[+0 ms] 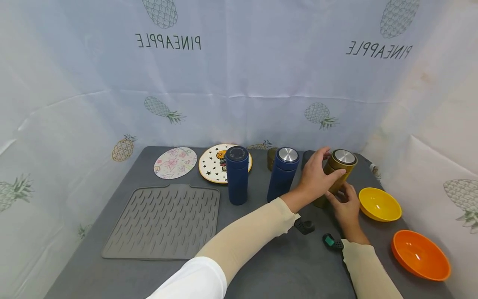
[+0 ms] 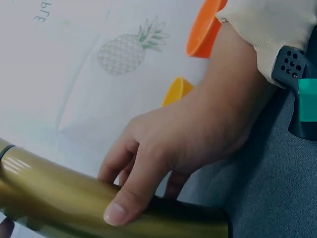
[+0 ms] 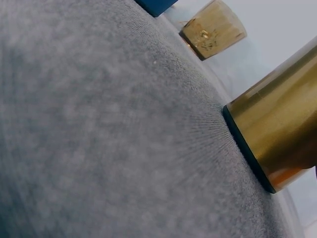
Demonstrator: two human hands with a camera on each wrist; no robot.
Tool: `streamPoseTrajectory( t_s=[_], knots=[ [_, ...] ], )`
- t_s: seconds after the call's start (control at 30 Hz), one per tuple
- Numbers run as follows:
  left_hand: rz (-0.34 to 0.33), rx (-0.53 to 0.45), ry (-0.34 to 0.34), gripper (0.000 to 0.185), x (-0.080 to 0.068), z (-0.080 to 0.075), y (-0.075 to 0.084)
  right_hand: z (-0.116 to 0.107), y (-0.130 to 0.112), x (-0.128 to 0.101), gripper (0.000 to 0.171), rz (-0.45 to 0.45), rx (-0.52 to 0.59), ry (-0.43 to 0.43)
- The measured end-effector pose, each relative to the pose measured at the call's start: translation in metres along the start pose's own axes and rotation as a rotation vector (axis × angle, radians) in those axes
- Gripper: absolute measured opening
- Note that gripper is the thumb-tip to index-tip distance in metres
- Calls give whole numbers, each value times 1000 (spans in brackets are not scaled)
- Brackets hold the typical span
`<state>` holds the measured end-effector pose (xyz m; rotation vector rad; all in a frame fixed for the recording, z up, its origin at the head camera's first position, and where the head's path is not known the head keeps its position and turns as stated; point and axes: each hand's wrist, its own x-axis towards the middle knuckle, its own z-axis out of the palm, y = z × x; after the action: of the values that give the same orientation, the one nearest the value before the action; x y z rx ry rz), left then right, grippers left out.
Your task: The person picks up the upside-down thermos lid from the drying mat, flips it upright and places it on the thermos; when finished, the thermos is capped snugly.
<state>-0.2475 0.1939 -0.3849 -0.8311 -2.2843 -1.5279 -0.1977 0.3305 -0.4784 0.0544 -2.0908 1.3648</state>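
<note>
A gold thermos bottle [image 1: 344, 157] with a silver-topped lid stands at the right side of the table, its base [image 3: 250, 148] at the grey surface in the right wrist view. My left hand [image 1: 316, 176] grips the bottle's upper part, the thumb across the front just below the lid. Lower down, my right hand [image 1: 346, 207] holds the same bottle from the right; in the left wrist view that right hand [image 2: 163, 144] has thumb and fingers around the gold body [image 2: 59, 191]. Left of the hands stand two blue thermos bottles, one silver-topped [image 1: 282, 174], one dark-topped [image 1: 237, 176].
A yellow bowl [image 1: 380, 204] and an orange bowl [image 1: 420, 255] sit along the right edge. Behind the bottles are an amber glass [image 1: 271, 159] and a dark cup [image 1: 307, 157]. Two round patterned plates, one floral [image 1: 175, 163], one starred [image 1: 210, 166], lie behind a grey ridged mat [image 1: 164, 222].
</note>
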Motion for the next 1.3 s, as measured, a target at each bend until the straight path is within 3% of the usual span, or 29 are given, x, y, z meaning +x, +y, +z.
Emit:
streamPoseTrajectory(
  t_s=[0.4,0.83,1.03,1.17,1.3],
  knots=[
    [-86,21,6,75,7,1,4,8,-4,3,55,17,-6,-21],
    [-74,21,-18,71,8,-1,1,10,-5,0,55,15,-21,-22],
    [-88,35,-47,74,5,-2,6,5,15,4,57,78,26,-29],
    [-56,72,-94,78,0,-5,10,-2,26,7,63,138,-1,-72],
    [48,81,-180,72,-12,-19,21,-11,24,10,66,145,-50,-100]
  ],
)
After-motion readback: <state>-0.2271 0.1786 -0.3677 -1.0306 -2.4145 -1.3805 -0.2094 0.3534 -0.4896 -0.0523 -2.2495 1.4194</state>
